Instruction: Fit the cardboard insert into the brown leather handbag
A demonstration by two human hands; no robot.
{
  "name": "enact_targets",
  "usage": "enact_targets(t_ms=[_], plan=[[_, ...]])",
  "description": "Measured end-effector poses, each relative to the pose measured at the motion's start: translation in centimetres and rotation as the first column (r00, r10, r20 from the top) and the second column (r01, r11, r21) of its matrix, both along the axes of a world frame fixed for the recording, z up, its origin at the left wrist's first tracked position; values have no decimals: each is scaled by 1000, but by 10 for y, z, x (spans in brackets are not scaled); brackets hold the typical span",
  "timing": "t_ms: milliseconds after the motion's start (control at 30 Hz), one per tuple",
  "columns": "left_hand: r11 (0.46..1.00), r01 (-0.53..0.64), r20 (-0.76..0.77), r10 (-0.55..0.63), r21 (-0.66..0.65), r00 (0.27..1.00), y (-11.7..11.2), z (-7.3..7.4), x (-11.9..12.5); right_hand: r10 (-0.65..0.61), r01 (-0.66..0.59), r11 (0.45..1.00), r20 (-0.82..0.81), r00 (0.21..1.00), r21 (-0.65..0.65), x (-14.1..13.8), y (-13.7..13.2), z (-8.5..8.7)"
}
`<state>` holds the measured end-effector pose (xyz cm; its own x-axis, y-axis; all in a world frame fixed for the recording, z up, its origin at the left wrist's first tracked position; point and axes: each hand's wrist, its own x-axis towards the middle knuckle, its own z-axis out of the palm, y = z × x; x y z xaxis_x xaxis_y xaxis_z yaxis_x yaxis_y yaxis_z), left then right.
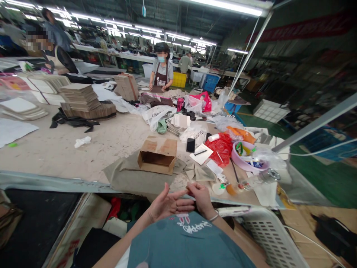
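Observation:
My left hand [173, 203] is held palm up at the table's front edge, fingers stretched out and thumb raised. Beside it, my right hand [201, 198] is closed in a pinch at the tip of my left index finger; anything small between those fingertips is too small to make out. Just beyond the hands lies grey-brown fabric [122, 178], with an open cardboard box [157, 150] on it, its opening facing me. A folded piece of similar fabric [198, 172] rests to the right of the box.
A phone [190, 145], a pen on white paper [201, 154], a red plastic bag [220, 147], a lilac basin [237, 160] and a glass jar [270, 176] crowd the right side. Stacked boards [80, 97] stand left. Across the table, a person [161, 70] works. A white basket [264, 230] stands below right.

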<state>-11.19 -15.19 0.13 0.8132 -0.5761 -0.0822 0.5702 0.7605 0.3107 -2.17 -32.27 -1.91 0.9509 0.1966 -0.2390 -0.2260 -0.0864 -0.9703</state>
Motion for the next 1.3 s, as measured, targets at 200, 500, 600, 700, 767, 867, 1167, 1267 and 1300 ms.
enact_targets(t_ms=[200,500,600,700,767,867,1167,1267,1300], plan=[[991,-122,3,123,-53,992,8,-8,-1,-258,258,964,-5,966,57,22,-36,0],[987,-154,28,153,43,988,-5,-24,-1,542,-544,836,236,806,-62,-25,25,45],[987,-144,31,142,69,989,-7,-35,-5,639,-640,761,292,712,-106,-29,31,54],[990,-102,47,98,101,994,-5,-42,-6,673,-632,735,380,635,-245,-30,33,60],[990,-83,58,77,115,995,-3,-43,-6,675,-565,735,485,557,-374,-31,33,61],[990,-99,64,93,105,994,0,-42,-6,701,-479,708,595,393,-518,-29,31,62],[985,-58,35,53,165,998,0,-28,-3,779,-464,586,619,98,-664,-27,24,65],[985,-25,32,19,172,999,-1,-25,-1,744,-580,620,632,219,-529,-29,20,61],[987,-21,33,16,160,999,-1,-26,-1,743,-619,620,614,265,-483,-30,17,60]])
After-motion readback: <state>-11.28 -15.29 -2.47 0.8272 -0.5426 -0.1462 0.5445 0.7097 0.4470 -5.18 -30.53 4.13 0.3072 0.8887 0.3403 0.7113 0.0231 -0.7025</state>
